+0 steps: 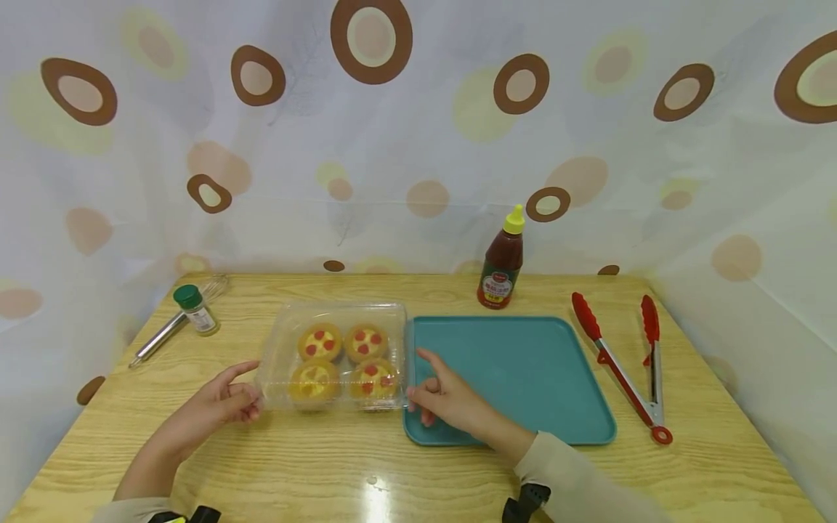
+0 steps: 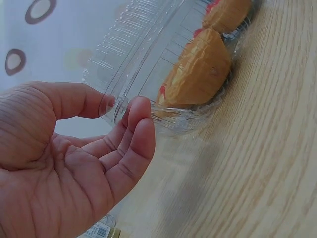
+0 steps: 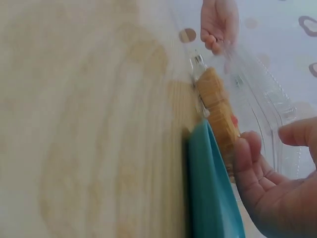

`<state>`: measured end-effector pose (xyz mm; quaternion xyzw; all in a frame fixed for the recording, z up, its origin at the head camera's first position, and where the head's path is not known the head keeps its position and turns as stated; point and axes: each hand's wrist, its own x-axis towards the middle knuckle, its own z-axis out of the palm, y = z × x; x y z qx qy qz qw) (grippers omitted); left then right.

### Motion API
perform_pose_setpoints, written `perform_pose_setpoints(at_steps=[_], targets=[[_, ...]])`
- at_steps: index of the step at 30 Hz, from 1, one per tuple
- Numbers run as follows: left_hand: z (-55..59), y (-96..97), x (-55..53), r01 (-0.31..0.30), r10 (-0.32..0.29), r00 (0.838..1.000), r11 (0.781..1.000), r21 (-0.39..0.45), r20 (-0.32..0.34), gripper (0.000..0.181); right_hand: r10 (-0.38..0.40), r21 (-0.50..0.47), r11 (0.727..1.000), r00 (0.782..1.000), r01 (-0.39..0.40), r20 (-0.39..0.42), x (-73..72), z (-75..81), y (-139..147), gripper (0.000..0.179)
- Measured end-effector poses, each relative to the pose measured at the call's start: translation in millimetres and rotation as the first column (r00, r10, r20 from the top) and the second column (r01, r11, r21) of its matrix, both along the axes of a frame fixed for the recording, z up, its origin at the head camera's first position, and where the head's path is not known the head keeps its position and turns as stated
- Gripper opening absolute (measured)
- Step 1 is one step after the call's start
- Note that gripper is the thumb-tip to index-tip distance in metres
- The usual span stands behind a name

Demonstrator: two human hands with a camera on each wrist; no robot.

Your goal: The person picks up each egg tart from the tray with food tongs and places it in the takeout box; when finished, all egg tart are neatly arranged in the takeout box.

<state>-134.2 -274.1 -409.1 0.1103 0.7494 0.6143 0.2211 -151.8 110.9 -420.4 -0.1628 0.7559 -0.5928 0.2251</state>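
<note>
A clear plastic clamshell box [image 1: 277, 341] holds several round golden tarts [image 1: 320, 343] with yellow filling, most with red pieces on top. My left hand [image 1: 219, 403] pinches the box's near left corner; in the left wrist view the thumb and fingers [image 2: 141, 111] meet at the lid's rim. At the near right corner, my right hand [image 1: 451, 399] grips the box's edge with thumb and curled fingers, the index finger stretched along its side. The right wrist view shows the clear lid [image 3: 265, 114] between thumb and fingers. The box's right side overlaps the tray's left edge.
A teal tray [image 1: 510, 378] lies right of the box. Behind it stands a ketchup bottle [image 1: 501, 265] with a yellow cap. Red-tipped tongs [image 1: 628, 385] lie spread at the right. At the left are a green-capped spice jar [image 1: 197, 311] and a whisk [image 1: 160, 339].
</note>
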Motion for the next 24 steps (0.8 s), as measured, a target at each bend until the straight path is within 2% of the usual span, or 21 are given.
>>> perform_pose_setpoints(at_steps=[4, 10, 15, 24], targets=[[-3.2, 1.3, 0.2, -0.009, 0.009, 1.0, 1.0, 0.009, -0.017, 0.07, -0.064, -0.045, 0.997, 0.996, 0.067, 0.055, 5.4, -2.0, -2.0, 0.077], [-7.2, 3.9, 1.3, -0.026, 0.026, 0.999, 1.0, 0.016, -0.048, 0.072, -0.046, -0.1, 0.993, 0.995, 0.055, 0.092, 8.2, -5.6, -1.5, 0.079], [-9.4, 4.5, 0.6, -0.011, 0.013, 0.999, 1.0, 0.025, -0.049, 0.072, -0.046, -0.134, 0.989, 0.994, 0.059, 0.101, 7.4, -7.6, -2.7, 0.079], [-11.1, 1.0, 3.8, -0.022, 0.025, 0.997, 0.999, 0.038, -0.072, 0.073, -0.041, -0.188, 0.98, 0.991, 0.064, 0.127, 8.4, -2.7, -11.3, 0.077]])
